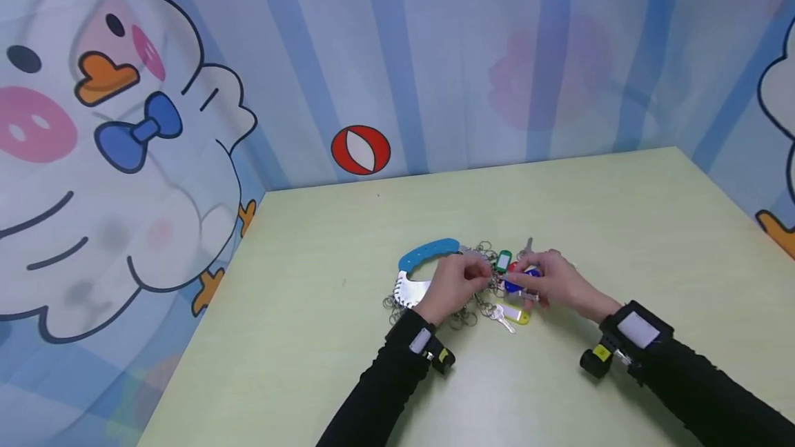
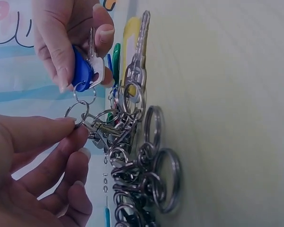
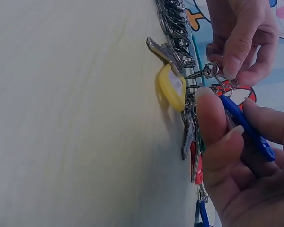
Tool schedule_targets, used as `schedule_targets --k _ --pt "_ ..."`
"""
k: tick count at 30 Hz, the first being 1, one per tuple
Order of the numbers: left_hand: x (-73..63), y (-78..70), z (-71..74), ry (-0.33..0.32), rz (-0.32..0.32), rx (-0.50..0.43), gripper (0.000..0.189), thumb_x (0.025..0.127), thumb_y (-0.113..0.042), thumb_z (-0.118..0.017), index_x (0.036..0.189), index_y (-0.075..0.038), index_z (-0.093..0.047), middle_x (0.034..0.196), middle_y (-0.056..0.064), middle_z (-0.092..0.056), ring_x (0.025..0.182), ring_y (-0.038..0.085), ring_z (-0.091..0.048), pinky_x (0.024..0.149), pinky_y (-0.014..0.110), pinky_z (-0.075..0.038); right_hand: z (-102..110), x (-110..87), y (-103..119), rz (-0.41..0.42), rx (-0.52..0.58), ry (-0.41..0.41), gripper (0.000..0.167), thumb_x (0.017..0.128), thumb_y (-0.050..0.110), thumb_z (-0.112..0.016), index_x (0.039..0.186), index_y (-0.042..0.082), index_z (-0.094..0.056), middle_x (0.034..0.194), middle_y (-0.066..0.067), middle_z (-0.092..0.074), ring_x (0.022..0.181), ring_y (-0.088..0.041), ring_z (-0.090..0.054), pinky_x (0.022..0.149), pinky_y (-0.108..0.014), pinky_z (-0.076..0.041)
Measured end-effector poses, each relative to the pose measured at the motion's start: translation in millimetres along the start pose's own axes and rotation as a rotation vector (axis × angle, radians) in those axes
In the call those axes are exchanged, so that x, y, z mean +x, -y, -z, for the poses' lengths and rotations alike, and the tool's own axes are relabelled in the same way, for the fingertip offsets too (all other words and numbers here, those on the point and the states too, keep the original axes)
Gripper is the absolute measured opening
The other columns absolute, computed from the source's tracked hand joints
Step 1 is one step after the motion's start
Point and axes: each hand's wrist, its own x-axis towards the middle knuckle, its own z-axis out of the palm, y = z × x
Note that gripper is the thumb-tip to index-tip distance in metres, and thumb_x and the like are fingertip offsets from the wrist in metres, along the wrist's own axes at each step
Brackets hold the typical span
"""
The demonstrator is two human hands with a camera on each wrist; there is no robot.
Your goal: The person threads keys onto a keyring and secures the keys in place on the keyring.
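Observation:
My left hand (image 1: 456, 285) pinches a metal split ring (image 2: 87, 109) between thumb and forefinger, best seen in the left wrist view. Opposite it, my right hand (image 1: 559, 285) holds a blue key tag (image 2: 81, 71) together with a silver key (image 2: 97, 68). A smaller ring (image 2: 93, 97) on the tag meets the pinched ring; whether they are linked I cannot tell. Below both hands lies a bunch of metal rings and clasps (image 2: 128, 170). A yellow key tag (image 1: 514, 314) and a silver key (image 1: 502, 317) rest at its near side, a green key tag (image 1: 504, 261) at its far side.
A curved blue handle (image 1: 428, 252) joined to a silver metal plate (image 1: 410, 290) lies left of the bunch. A red tag (image 3: 197, 165) shows beneath my right hand. The pale table (image 1: 298, 350) meets a printed cloth backdrop (image 1: 459, 74) behind.

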Motion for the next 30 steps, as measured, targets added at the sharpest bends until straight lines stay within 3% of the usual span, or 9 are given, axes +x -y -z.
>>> schedule_targets --k 11,17,23,30 --pt "-8.6 9.9 -17.7 0.081 -0.008 0.101 0.004 0.086 -0.006 -0.069 0.086 -0.007 -0.072 0.084 0.003 -0.071 0.071 0.001 -0.058 0.066 0.011 -0.045 -6.6 -9.7 -9.0 0.056 -0.196 -0.014 0.015 0.091 0.02 -0.066 0.083 0.007 -0.067 0.071 -0.004 -0.067 0.05 -0.011 -0.055 0.044 -0.023 -0.043" --pt "-7.3 8.8 -15.5 0.079 -0.032 0.12 0.004 0.084 -0.004 -0.068 0.085 -0.006 -0.072 0.081 0.004 -0.07 0.068 0.001 -0.055 0.063 0.012 -0.042 20.5 -6.6 -0.4 0.004 -0.313 -0.084 0.018 0.094 0.018 -0.06 0.087 0.003 -0.067 0.072 -0.007 -0.067 0.051 -0.017 -0.057 0.047 -0.024 -0.042" --pt "1.4 4.1 -10.1 0.044 -0.048 0.212 0.014 0.082 -0.001 -0.067 0.094 -0.009 -0.068 0.076 0.001 -0.064 0.066 0.004 -0.051 0.06 0.014 -0.039 50.4 2.3 0.4 -0.043 -0.436 -0.188 0.018 0.092 0.013 -0.06 0.092 -0.003 -0.066 0.074 -0.011 -0.066 0.054 -0.016 -0.057 0.049 -0.026 -0.043" --pt "8.9 2.3 -14.7 0.04 -0.021 0.253 0.014 0.085 -0.006 -0.069 0.098 -0.009 -0.068 0.075 0.0 -0.062 0.063 0.004 -0.048 0.058 0.015 -0.037 57.4 4.4 -10.6 -0.095 -0.502 -0.174 0.022 0.089 0.015 -0.064 0.1 -0.004 -0.064 0.076 -0.009 -0.063 0.062 -0.014 -0.051 0.054 -0.027 -0.04"
